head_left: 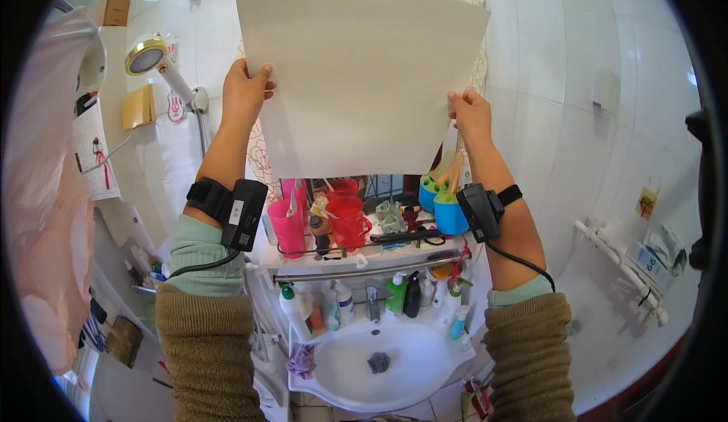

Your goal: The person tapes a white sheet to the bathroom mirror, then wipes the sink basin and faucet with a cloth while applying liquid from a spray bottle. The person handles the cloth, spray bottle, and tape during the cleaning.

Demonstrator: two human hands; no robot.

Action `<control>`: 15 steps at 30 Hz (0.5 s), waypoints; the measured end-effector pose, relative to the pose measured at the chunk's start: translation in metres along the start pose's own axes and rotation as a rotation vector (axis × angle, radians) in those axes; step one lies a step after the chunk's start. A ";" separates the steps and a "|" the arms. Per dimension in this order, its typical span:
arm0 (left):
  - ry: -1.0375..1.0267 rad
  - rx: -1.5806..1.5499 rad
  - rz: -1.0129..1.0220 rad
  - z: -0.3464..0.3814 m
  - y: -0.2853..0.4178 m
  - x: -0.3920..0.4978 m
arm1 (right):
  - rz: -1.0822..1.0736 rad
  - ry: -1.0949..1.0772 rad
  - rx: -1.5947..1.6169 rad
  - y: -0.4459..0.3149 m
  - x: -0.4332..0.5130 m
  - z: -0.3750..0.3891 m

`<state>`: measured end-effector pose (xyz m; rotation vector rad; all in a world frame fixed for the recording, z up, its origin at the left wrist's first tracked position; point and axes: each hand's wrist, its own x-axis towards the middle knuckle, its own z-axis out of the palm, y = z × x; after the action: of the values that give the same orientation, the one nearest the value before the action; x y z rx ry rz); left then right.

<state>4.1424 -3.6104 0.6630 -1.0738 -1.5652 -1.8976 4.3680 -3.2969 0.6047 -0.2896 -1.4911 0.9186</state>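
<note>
A large plain whitish sheet (364,81), perhaps paper or thin plastic, is stretched between my two hands. My left hand (248,85) pinches its left edge, thumb on the near face. On the right edge, a little lower, my right hand (471,114) grips it the same way. The sheet stands in front of a wall mirror (392,186) whose frame (256,160) has a line pattern; most of the glass is hidden. Whether the sheet touches the mirror, I cannot tell.
Below the sheet a white shelf (330,260) carries a pink cup (287,228), a red mug (346,223) and a blue toothbrush holder (450,214). Pump bottles (396,294) line the back of the washbasin (341,388). A shower head (146,56) hangs at left.
</note>
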 end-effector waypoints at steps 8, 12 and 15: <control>-0.061 0.029 -0.097 0.003 -0.041 -0.003 | 0.109 -0.049 -0.018 0.036 0.004 0.017; -0.078 0.046 -0.119 0.005 -0.055 -0.005 | 0.147 -0.072 -0.009 0.051 0.006 0.023; -0.108 0.067 -0.152 0.011 -0.065 -0.009 | 0.191 -0.095 -0.076 0.063 0.009 0.020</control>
<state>4.1015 -3.5845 0.6171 -1.0714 -1.8035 -1.8972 4.3267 -3.2578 0.5707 -0.4558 -1.6081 1.0408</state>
